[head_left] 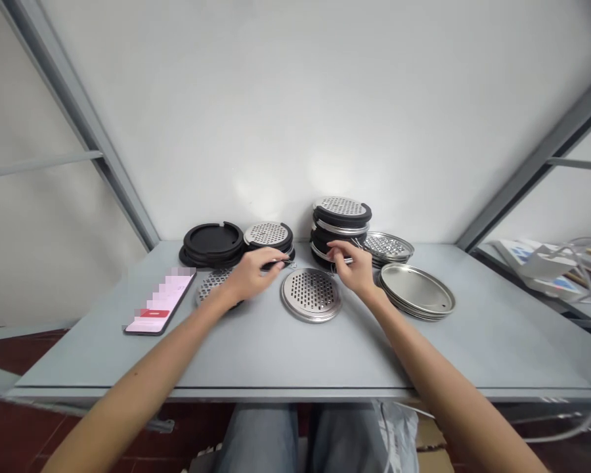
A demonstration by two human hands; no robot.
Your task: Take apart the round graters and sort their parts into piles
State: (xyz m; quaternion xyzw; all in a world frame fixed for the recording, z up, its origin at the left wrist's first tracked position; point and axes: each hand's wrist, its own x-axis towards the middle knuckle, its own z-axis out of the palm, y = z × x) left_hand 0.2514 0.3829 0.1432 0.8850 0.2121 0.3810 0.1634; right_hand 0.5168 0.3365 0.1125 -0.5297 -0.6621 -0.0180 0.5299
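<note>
A round perforated steel plate [310, 295] lies flat on the grey table [295, 355] between my hands. My left hand [253, 272] is closed just left of it, pinching a thin wire piece whose end points right. My right hand [355, 266] is closed to the plate's right, fingers pinched on something small I cannot make out, close to the tall stack of black rings and perforated discs [341, 226]. Another perforated plate [211, 284] lies partly under my left wrist.
Black rings [211, 243] and a ring holding a perforated disc [269, 236] sit at the back left. Stacks of perforated plates [389, 247] and plain steel plates [416, 291] lie right. A phone [161, 304] rests at left. Cables and papers [566, 263] lie far right.
</note>
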